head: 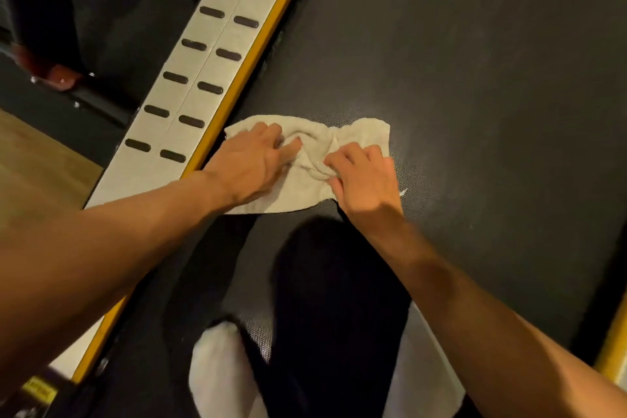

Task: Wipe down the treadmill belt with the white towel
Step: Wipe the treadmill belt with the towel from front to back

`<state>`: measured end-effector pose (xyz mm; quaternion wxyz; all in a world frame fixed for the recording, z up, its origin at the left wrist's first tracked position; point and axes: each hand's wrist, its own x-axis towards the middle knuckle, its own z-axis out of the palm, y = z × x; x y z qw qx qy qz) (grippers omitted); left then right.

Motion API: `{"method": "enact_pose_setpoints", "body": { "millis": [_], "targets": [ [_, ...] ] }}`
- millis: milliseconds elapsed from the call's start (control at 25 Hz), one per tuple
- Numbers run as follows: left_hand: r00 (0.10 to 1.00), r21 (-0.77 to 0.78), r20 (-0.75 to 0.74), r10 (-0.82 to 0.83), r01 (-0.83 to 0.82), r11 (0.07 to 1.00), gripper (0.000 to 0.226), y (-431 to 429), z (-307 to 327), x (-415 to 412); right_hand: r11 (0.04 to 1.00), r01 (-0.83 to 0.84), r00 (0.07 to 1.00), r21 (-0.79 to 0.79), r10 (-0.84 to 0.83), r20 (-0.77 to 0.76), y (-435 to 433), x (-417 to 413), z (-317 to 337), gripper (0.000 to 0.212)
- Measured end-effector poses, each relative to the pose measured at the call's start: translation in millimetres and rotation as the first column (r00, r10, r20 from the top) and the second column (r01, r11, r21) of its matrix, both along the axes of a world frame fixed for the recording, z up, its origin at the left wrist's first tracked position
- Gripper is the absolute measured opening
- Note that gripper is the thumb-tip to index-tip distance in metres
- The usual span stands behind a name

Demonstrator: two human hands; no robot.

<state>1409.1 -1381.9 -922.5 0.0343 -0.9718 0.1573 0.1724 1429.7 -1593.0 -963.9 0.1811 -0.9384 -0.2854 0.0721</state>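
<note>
The white towel lies bunched on the dark treadmill belt, close to the belt's left edge. My left hand presses on the towel's left half, fingers curled into the folds. My right hand grips the towel's right half, fingers dug into the cloth. Both hands hide the towel's lower middle. A crease runs between the two hands.
A yellow strip borders the belt on the left, beside a grey side rail with dark oval grips. A second yellow edge shows at the lower right. My dark-clad knee and white socks rest on the belt. Wooden floor lies to the left.
</note>
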Motion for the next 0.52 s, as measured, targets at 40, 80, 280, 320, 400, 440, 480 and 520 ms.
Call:
{"method": "enact_pose_setpoints", "body": {
  "millis": [40, 80, 280, 320, 400, 440, 480, 520],
  "targets": [
    [0.999, 0.004, 0.017, -0.031, 0.031, 1.0, 0.047, 0.8, -3.9, -2.1, 1.0, 0.002, 1.0, 0.008, -0.002, -0.008, -1.4, 4.8, -1.4, 0.023],
    [0.998, 0.01, 0.042, -0.035, 0.035, 0.999, 0.048, 0.8, -8.4, -3.2, 1.0, 0.023, 1.0, 0.008, -0.022, -0.007, 0.0, 10.5, -2.4, 0.022],
    [0.995, -0.047, 0.086, 0.045, -0.041, 0.998, 0.051, -9.4, -12.0, 2.7, 0.999, 0.006, 1.0, 0.054, -0.005, -0.024, 9.4, 20.8, -1.0, 0.025],
    [0.993, -0.025, 0.098, -0.061, 0.064, 0.998, 0.05, -11.8, -11.3, 2.0, 0.995, -0.007, 0.998, 0.095, 0.013, -0.059, 0.0, 16.5, -0.2, 0.025],
    [0.978, -0.016, 0.027, -0.208, 0.208, 0.978, 0.045, -21.9, -11.3, 0.9, 0.988, 0.049, 0.993, 0.145, -0.033, -0.111, -27.9, 7.8, 0.7, 0.026],
    [0.976, -0.016, -0.022, -0.216, 0.216, 0.976, 0.044, -26.7, -11.6, 0.8, 0.982, 0.126, 0.986, 0.141, -0.108, -0.131, -39.5, 4.2, 0.3, 0.027],
    [0.975, 0.0, -0.034, -0.218, 0.218, 0.976, 0.047, -30.1, -13.4, 2.4, 0.97, 0.207, 0.971, 0.126, -0.188, -0.147, -44.6, 4.2, 1.1, 0.028],
    [0.975, 0.029, -0.028, -0.219, 0.22, 0.975, 0.052, -31.1, -13.3, 6.5, 0.958, 0.266, 0.956, 0.108, -0.247, -0.16, -42.5, 8.0, 2.1, 0.028]
  ]
}}
